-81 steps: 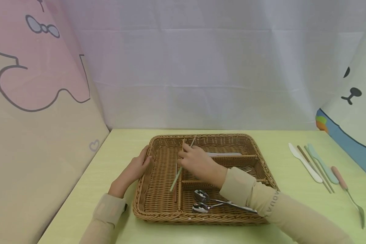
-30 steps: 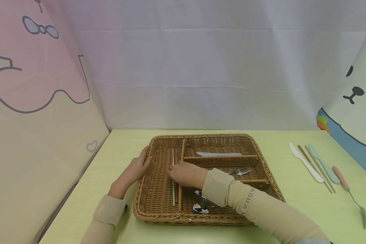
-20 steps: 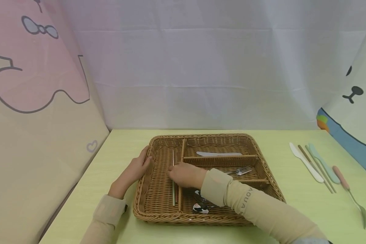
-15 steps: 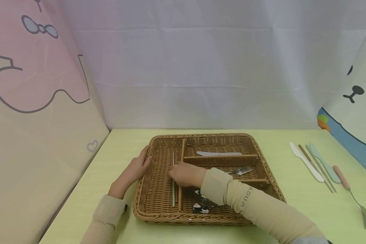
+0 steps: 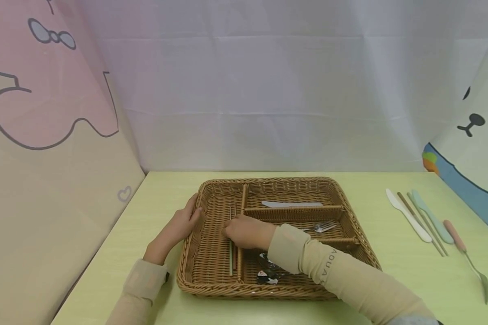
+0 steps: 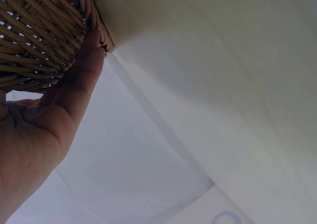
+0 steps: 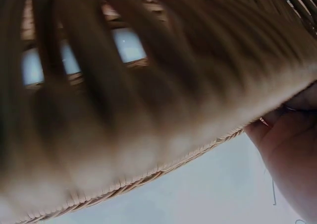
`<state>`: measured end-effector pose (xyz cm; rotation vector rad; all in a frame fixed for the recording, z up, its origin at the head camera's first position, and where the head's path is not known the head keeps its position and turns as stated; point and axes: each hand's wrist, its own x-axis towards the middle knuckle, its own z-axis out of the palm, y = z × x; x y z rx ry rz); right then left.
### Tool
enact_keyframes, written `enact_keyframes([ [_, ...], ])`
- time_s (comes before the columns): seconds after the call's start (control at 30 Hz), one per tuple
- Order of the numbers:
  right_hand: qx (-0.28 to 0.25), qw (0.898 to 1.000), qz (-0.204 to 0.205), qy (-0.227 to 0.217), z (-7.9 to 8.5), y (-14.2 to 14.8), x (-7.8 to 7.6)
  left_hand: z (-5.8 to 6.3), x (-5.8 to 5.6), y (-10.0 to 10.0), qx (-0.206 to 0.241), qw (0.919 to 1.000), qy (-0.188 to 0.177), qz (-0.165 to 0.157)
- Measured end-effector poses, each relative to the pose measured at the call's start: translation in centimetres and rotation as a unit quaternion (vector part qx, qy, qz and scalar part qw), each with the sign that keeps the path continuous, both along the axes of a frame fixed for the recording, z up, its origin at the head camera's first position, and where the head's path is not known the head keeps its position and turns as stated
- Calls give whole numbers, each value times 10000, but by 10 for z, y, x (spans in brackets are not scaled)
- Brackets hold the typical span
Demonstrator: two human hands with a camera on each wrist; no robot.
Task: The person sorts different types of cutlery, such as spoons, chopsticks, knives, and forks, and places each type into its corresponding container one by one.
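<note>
My left hand [image 5: 180, 225] grips the left rim of a brown divided wicker basket [image 5: 211, 290], its thumb over the rim. In the left wrist view, long fingers [image 6: 81, 87] lie along the outside wall. My right hand [image 5: 247, 232] reaches over the divider into the long left compartment. There its curled fingers hold a light green chopstick [image 5: 231, 262], whose middle they cover. Beside it, against the divider, lies a reddish-brown chopstick [image 5: 235, 261]. Wicker close to the lens fills most of the right wrist view, with part of the right hand [image 7: 292, 154] at its edge.
Other compartments hold a silver knife [image 5: 291, 204], a fork [image 5: 324, 226] and spoons [image 5: 267, 276] partly under the right sleeve. On the table at right lie a white knife [image 5: 408, 217], chopsticks [image 5: 419, 216], a mint knife [image 5: 433, 219] and a pink-handled utensil [image 5: 465, 253].
The right hand has lowered the green chopstick from a slant over the divider to lie lengthwise in the left compartment. Since then it has barely shifted. The left hand stays on the rim.
</note>
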<state>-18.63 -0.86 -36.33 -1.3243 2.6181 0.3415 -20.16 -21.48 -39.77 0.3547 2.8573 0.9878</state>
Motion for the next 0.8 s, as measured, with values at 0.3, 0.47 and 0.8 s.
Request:
enact_keyframes([
  [0.3, -24, 9971, 463, 600, 6, 3, -1, -1, -1, 0, -28, 9999, 97, 0],
  [0.47, -154, 9971, 278, 696, 16, 9, 0, -1, -1, 0, -65, 9999, 107, 33],
  [0.8, -542, 9929, 149, 1044, 33, 29, -6, -1, -1, 0, -81, 10000, 50, 3],
])
